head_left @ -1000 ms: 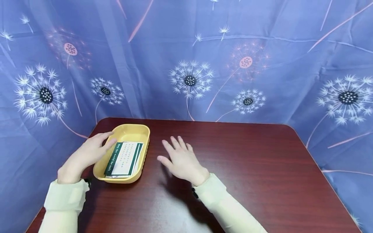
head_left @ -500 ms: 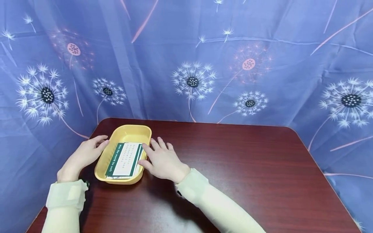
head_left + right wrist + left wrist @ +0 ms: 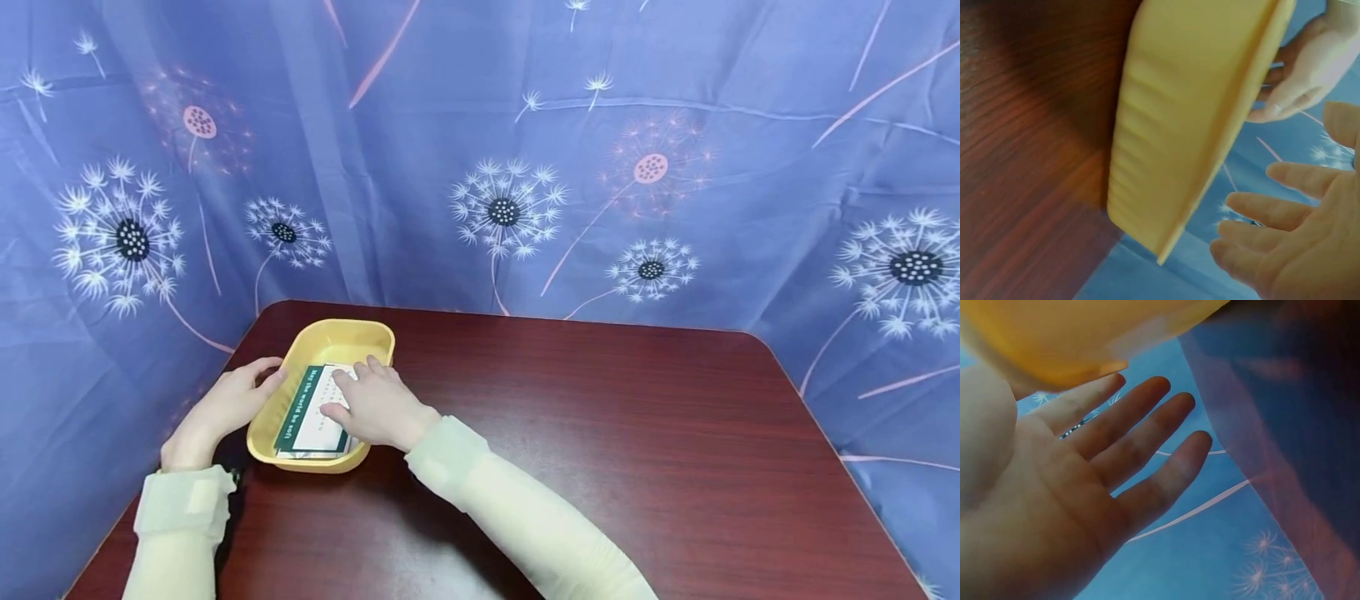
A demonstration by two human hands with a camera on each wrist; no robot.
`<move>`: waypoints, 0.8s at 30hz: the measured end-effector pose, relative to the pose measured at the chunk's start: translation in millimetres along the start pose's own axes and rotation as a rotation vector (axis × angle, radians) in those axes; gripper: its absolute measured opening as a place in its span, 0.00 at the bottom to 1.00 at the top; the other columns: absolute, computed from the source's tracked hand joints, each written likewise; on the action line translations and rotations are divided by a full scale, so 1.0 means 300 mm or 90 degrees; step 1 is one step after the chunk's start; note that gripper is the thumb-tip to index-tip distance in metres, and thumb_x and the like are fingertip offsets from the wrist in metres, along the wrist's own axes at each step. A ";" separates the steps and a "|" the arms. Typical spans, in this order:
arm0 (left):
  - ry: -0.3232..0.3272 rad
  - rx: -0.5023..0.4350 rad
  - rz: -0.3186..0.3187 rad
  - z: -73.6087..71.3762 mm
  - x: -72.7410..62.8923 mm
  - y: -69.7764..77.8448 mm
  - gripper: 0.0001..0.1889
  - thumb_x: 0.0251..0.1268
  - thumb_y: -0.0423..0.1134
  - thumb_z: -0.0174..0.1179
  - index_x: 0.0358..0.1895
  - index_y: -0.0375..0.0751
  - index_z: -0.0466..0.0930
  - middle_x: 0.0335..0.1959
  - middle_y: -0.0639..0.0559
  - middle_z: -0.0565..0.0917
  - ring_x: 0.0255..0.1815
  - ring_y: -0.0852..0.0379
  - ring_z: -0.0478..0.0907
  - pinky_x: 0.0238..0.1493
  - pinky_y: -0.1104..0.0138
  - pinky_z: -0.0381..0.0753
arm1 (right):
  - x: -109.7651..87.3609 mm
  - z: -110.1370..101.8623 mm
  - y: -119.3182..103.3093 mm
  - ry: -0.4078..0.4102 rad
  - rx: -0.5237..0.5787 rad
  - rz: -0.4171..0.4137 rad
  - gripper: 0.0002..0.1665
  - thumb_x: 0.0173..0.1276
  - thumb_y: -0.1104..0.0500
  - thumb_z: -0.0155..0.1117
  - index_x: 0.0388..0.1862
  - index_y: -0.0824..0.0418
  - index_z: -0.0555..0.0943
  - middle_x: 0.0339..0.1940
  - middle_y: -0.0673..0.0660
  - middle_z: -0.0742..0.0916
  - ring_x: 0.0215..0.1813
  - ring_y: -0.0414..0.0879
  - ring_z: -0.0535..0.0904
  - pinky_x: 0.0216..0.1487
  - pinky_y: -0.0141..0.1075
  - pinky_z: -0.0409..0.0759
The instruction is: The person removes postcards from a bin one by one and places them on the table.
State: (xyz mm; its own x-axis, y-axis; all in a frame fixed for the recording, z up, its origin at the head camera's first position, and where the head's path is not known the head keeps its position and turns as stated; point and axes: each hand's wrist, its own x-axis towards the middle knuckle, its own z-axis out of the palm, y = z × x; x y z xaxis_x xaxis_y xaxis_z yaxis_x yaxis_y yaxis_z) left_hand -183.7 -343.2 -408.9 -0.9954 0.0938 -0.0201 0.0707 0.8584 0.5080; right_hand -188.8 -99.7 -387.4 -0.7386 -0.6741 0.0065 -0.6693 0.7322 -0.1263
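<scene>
A yellow plastic basket (image 3: 348,332) stands at the left of the table, with green-and-white printed cards (image 3: 318,412) lying in it. Lettering on the top card reads "May the world be soft". My left hand (image 3: 228,404) is at the basket's left rim, thumb and fingertips near the edge; in the left wrist view its fingers (image 3: 1141,447) are extended beside the yellow wall. Over the basket's right side hovers my right hand (image 3: 378,406), fingers spread above the cards and partly covering them. In the right wrist view its fingers (image 3: 1279,209) are apart from the wall, holding nothing.
The dark red wooden table (image 3: 600,433) extends to the right of the basket. Behind it and along its left side hangs a blue curtain (image 3: 420,167) with a dandelion print.
My right hand has moved left from the bare table to over the basket and its cards. The left hand has shifted slightly and stays by the left rim. The basket has not moved.
</scene>
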 end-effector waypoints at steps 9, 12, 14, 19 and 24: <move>0.037 0.027 0.010 0.036 0.015 -0.009 0.26 0.78 0.48 0.45 0.62 0.26 0.69 0.52 0.24 0.77 0.53 0.26 0.74 0.52 0.38 0.69 | 0.089 0.056 -0.024 -0.038 0.005 0.057 0.37 0.74 0.34 0.44 0.76 0.49 0.61 0.63 0.50 0.79 0.68 0.51 0.68 0.66 0.43 0.63; 0.038 0.040 0.004 0.037 0.011 -0.019 0.27 0.78 0.48 0.45 0.62 0.24 0.68 0.52 0.23 0.77 0.52 0.25 0.74 0.50 0.38 0.70 | 0.119 0.079 -0.050 -0.032 0.009 0.065 0.38 0.74 0.34 0.45 0.76 0.49 0.58 0.62 0.49 0.80 0.64 0.47 0.71 0.63 0.41 0.66; 0.039 0.047 0.000 0.043 0.017 -0.020 0.28 0.78 0.49 0.44 0.63 0.24 0.67 0.52 0.22 0.76 0.51 0.25 0.75 0.50 0.38 0.70 | 0.136 0.090 -0.062 -0.030 0.017 0.075 0.39 0.74 0.34 0.46 0.77 0.49 0.56 0.63 0.49 0.78 0.64 0.46 0.72 0.63 0.41 0.67; 0.063 0.067 0.005 0.054 0.024 -0.026 0.25 0.79 0.46 0.43 0.60 0.25 0.69 0.47 0.23 0.78 0.46 0.24 0.76 0.46 0.37 0.71 | 0.173 0.120 -0.093 -0.021 -0.013 0.116 0.38 0.73 0.32 0.44 0.76 0.46 0.58 0.64 0.50 0.76 0.63 0.46 0.72 0.61 0.42 0.70; 0.066 0.083 -0.007 0.071 0.015 -0.033 0.22 0.80 0.45 0.42 0.56 0.27 0.72 0.44 0.24 0.79 0.43 0.24 0.77 0.41 0.37 0.71 | 0.192 0.167 -0.114 -0.006 -0.066 0.170 0.36 0.72 0.30 0.42 0.69 0.48 0.68 0.57 0.50 0.79 0.58 0.44 0.73 0.60 0.40 0.70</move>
State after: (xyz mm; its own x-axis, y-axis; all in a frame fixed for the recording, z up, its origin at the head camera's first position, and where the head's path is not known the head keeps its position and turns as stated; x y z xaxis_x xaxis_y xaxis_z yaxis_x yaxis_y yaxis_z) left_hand -187.5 -340.5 -432.3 -0.9971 0.0367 0.0669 0.0601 0.9181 0.3918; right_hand -204.5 -168.6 -432.5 -0.8894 -0.4565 -0.0222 -0.4561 0.8897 -0.0203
